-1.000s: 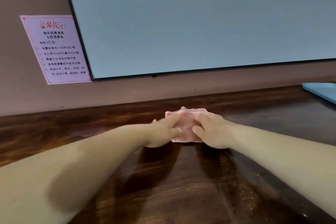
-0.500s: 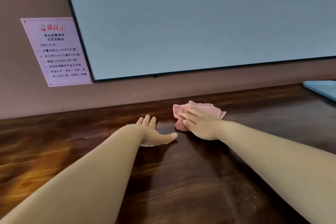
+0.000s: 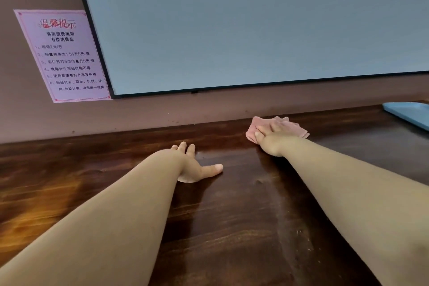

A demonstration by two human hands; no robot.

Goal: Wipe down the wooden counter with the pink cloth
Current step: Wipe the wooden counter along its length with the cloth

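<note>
You pressed the pink cloth flat against the wooden counter near the back wall under your right hand, fingers laid over it; your left hand rested apart, fingers spread, holding nothing. A faint damp streak suggested wiping had only begun; most of the surface remained; the pink notice was headed, as far as it reads, 温馨提示.

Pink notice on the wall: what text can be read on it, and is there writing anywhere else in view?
Pink notice, heading: "温馨提示"
Item 1: price "2元/包"
Item 2: "1.55升5元/瓶"
Item 3: "375毫升5元/瓶"
Subheading and remaining item lines: too blurred to quote reliably.
Screen, counter, pink cloth: no text.
</note>
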